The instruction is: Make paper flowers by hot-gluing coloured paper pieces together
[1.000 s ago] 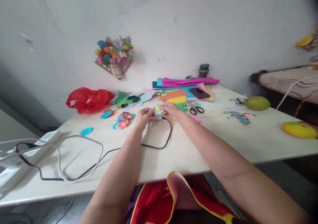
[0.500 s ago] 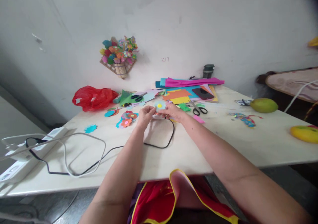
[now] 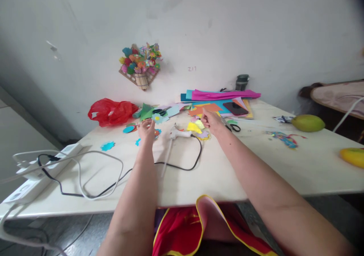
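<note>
A light blue paper flower (image 3: 157,118) with a yellow centre is pinched in the fingertips of my left hand (image 3: 146,131), above a pile of cut paper flowers. My right hand (image 3: 211,120) is closed, thumb against fingers, over the coloured paper; whatever it may hold is hidden. Between the hands a white glue gun (image 3: 182,133) lies on the table, a pale glue stick (image 3: 167,159) reaching toward me from it. Yellow paper pieces (image 3: 194,127) lie just left of my right hand. Scissors (image 3: 233,127) poke out from behind the right wrist.
A black cord runs from the glue gun to a white power strip (image 3: 42,176) at left. Around the back stand a red plastic bag (image 3: 110,112), paper sheets (image 3: 216,107) and a phone (image 3: 235,108). A mango (image 3: 308,123) lies at right. A paper bouquet (image 3: 140,63) hangs on the wall.
My hands have parted: the left moved left with the flower, the right moved right. The glue gun between them now shows. The view has shifted slightly.
</note>
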A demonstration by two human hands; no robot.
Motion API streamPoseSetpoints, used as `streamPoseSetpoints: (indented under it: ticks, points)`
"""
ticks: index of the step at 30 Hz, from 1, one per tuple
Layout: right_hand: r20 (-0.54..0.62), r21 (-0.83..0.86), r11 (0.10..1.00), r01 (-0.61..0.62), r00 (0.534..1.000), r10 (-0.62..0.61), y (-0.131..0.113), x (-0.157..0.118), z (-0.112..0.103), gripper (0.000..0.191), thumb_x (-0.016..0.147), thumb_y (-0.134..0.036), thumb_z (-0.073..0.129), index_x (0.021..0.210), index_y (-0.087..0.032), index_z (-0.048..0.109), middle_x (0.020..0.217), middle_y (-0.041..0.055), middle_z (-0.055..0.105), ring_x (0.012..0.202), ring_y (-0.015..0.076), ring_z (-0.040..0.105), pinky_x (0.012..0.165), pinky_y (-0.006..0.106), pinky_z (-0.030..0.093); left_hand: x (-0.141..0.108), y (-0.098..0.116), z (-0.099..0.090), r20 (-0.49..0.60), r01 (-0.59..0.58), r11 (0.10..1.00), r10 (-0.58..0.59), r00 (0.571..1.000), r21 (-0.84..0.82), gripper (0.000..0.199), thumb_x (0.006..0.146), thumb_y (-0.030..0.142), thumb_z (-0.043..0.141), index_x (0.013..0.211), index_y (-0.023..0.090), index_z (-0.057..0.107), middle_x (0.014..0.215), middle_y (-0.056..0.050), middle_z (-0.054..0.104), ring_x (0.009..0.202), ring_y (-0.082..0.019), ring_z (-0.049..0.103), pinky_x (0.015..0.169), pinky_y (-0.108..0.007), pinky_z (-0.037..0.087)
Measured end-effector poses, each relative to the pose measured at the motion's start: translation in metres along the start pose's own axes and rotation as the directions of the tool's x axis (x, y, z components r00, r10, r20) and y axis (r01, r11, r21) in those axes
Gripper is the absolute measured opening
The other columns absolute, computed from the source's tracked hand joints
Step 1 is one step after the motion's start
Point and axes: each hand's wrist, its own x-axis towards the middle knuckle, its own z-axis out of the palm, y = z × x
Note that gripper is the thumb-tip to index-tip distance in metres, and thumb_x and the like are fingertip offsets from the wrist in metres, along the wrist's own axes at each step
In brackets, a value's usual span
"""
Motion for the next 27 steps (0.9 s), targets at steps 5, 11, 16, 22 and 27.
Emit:
streamPoseSetpoints:
  ticks: [5, 11, 16, 22, 27]
  points:
    - [-0.069, -0.088, 0.996, 0.004, 0.998, -0.010, 0.001, 0.001, -0.001, 0.017, 0.075, -0.031, 0.057, 0.070, -0.016, 0.054, 0.048, -0.0022, 0.054, 0.035, 0.0051, 0.038, 0.033, 0.017, 0.022, 0.000, -0.005, -0.013, -0.046, 0.182, 0.962, -0.177, 0.983, 0.205, 0.021, 0.076, 0.035, 0.052, 0.078, 0.022, 0.067, 0.111, -0.005, 0.063, 0.113, -0.028, 0.043, 0.092, -0.041, 0.034]
    - [-0.066, -0.185, 0.983, 0.010, 0.998, -0.023, 0.006, 0.003, -0.005, 0.015, 0.071, -0.025, 0.058, 0.061, -0.014, 0.055, 0.048, -0.0024, 0.053, 0.037, 0.0045, 0.038, 0.036, 0.019, 0.025, -0.003, -0.004, -0.023, -0.046, 0.329, 0.837, -0.345, 0.938, 0.438, 0.022, 0.072, 0.036, 0.054, 0.075, 0.019, 0.068, 0.095, -0.018, 0.064, 0.115, -0.038, 0.040, 0.085, -0.051, 0.032]
    - [-0.062, -0.240, 0.971, 0.008, 0.998, -0.024, 0.004, 0.002, -0.005, 0.013, 0.067, -0.023, 0.061, 0.059, -0.013, 0.060, 0.050, 0.0002, 0.057, 0.039, 0.0050, 0.038, 0.037, 0.020, 0.025, -0.004, 0.004, -0.024, -0.233, 0.294, 0.881, -0.217, 0.948, 0.372, 0.027, 0.078, 0.034, 0.045, 0.083, 0.020, 0.068, 0.103, -0.017, 0.061, 0.107, -0.036, 0.045, 0.084, -0.051, 0.034]
    - [-0.047, -0.282, 0.959, 0.019, 0.998, -0.034, -0.002, -0.002, -0.003, 0.019, 0.067, -0.029, 0.064, 0.058, -0.013, 0.058, 0.054, 0.0011, 0.060, 0.040, 0.0045, 0.041, 0.039, 0.019, 0.028, -0.008, 0.023, -0.010, -0.222, 0.024, 0.971, 0.030, 0.975, 0.239, 0.025, 0.082, 0.028, 0.041, 0.075, 0.017, 0.063, 0.091, -0.012, 0.062, 0.097, -0.026, 0.052, 0.085, -0.036, 0.037]
    - [0.097, -0.330, 0.944, 0.006, 0.995, 0.027, 0.000, -0.004, 0.001, 0.018, 0.069, -0.029, 0.061, 0.060, -0.015, 0.055, 0.051, -0.0010, 0.057, 0.040, 0.0053, 0.044, 0.037, 0.018, 0.028, -0.033, 0.051, 0.022, 0.248, 0.004, 0.971, 0.056, 0.967, -0.237, 0.024, 0.072, 0.041, 0.057, 0.066, 0.018, 0.061, 0.063, -0.005, 0.061, 0.067, -0.019, 0.057, 0.063, -0.029, 0.041]
